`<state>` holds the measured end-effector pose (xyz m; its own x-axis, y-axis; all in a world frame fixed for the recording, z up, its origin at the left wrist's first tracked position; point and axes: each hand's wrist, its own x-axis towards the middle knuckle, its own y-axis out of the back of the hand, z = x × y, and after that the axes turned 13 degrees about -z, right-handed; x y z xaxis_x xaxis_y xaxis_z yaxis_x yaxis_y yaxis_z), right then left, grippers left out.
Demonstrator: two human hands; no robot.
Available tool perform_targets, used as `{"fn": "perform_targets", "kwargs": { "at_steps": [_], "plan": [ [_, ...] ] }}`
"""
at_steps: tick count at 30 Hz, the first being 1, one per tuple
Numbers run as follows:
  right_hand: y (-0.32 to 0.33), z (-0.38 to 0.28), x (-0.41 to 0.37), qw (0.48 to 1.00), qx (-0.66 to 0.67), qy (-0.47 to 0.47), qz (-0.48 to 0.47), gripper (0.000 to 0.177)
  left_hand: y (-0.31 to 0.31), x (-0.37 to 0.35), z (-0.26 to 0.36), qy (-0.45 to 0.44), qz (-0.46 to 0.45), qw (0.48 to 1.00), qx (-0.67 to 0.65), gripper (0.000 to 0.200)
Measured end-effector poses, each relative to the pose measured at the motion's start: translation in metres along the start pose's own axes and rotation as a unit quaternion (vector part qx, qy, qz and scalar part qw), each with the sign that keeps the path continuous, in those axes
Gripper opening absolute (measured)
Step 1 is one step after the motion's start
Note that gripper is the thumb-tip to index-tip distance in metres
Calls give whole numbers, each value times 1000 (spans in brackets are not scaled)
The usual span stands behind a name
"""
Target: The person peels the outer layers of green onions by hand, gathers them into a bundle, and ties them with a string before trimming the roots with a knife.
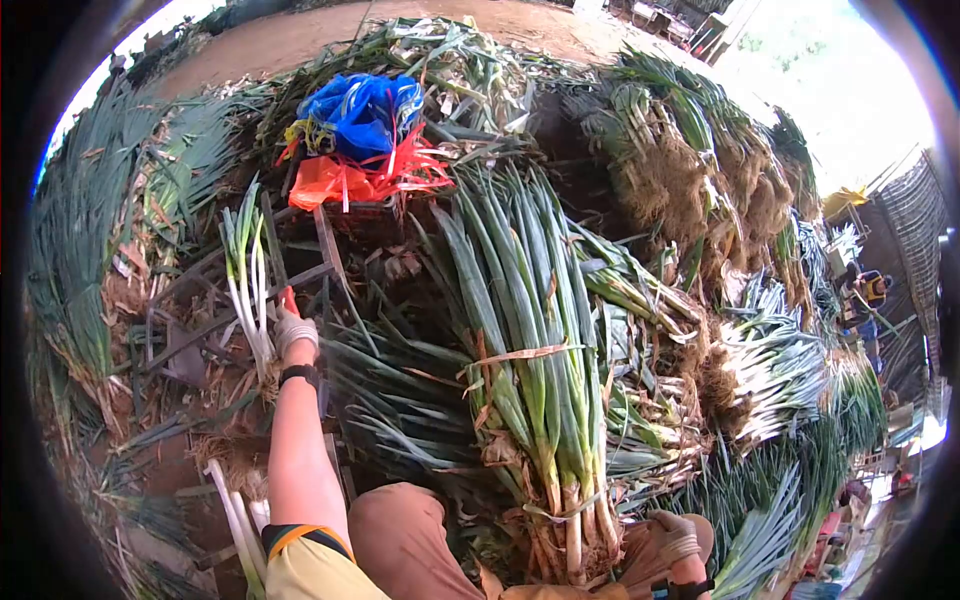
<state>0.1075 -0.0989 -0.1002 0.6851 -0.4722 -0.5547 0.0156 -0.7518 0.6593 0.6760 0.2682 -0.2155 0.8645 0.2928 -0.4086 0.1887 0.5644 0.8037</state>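
Note:
My left hand (pixel 296 332), in a pale glove, reaches forward beside a few trimmed leeks (pixel 246 265) with white stems. Its fingers are closed, and a small red-orange piece (pixel 288 299) sticks out at their tip; its kind does not show. A large tied bundle of leeks (pixel 530 340) leans between my knees, green tops pointing away and roots near me. My right hand (pixel 672 538), also gloved, rests by my right knee near the root end. Its fingers are curled, and whatever they may hold is hidden.
Blue net bags (pixel 362 115) and red-orange bags (pixel 345 183) lie on a dark crate ahead. A metal frame (pixel 185 345) stands left. Heaps of leeks (pixel 80 270) are on the left, with more bundles (pixel 770 370) on the right. Another person (pixel 868 295) is far right.

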Motion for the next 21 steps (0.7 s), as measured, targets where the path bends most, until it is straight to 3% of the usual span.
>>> {"fn": "perform_targets", "kwargs": {
  "at_steps": [3, 4, 5, 6, 7, 8, 9, 10, 11, 13, 14, 15, 16, 17, 18, 19, 20, 21],
  "plan": [
    [-3, -1, 8, 993, -99, 52, 24, 12, -2, 14, -11, -79, 47, 995, -30, 30],
    [-13, 10, 16, 992, 128, 18, -17, 14, 4, 15, -11, -104, -50, 952, -283, 27],
    [-22, 21, 25, 937, 347, -29, -20, 18, 7, 14, -12, -116, -146, 838, -513, 26],
    [-24, 17, 21, 958, 284, 0, -41, 22, 32, -40, 14, -132, -165, 782, -586, 24],
    [-24, 5, 17, 973, 219, 31, -57, 27, 36, -47, 12, -275, -191, 745, -577, 26],
    [-22, -4, 18, 993, 57, 93, -48, 23, 38, -61, 2, -260, -246, 710, -607, 24],
    [-23, -40, 15, 995, 67, 41, -57, 20, 47, -87, 1, -240, -299, 672, -634, 23],
    [-39, -36, 19, 989, 129, 50, -61, 17, 56, -114, 0, -214, -348, 635, -656, 25],
    [-54, -37, 23, 989, 108, 89, -56, 19, 56, -130, -4, -326, -383, 639, -582, 30],
    [-54, -91, 8, 974, 156, 109, -121, 23, 79, -243, 27, -228, -471, 585, -620, 43],
    [-55, -102, 3, 946, 223, 151, -179, 37, 76, -280, 25, -251, -542, 545, -588, 49],
    [-58, -109, -2, 912, 284, 191, -227, 50, 70, -321, 23, -167, -571, 509, -622, 53],
    [-65, -112, -8, 860, 388, 231, -237, 54, 63, -359, 19, -111, -615, 516, -586, 55],
    [-71, -113, -15, 795, 486, 268, -245, 57, 42, -388, 6, 147, -634, 369, -663, 51],
    [-67, -116, -26, 772, 525, 266, -239, 57, 28, -424, -6, -103, -709, 548, -433, 36],
    [-63, -117, -38, 749, 561, 264, -232, 58, -2, -451, -32, -137, -696, 576, -408, 37],
    [-63, -100, -48, 758, 577, 195, -234, 47, -13, -482, -39, -110, -715, 559, -405, 40],
    [-47, -93, -70, 811, 533, 104, -219, 33, -22, -509, -45, -82, -734, 541, -402, 44]
  ]
}}
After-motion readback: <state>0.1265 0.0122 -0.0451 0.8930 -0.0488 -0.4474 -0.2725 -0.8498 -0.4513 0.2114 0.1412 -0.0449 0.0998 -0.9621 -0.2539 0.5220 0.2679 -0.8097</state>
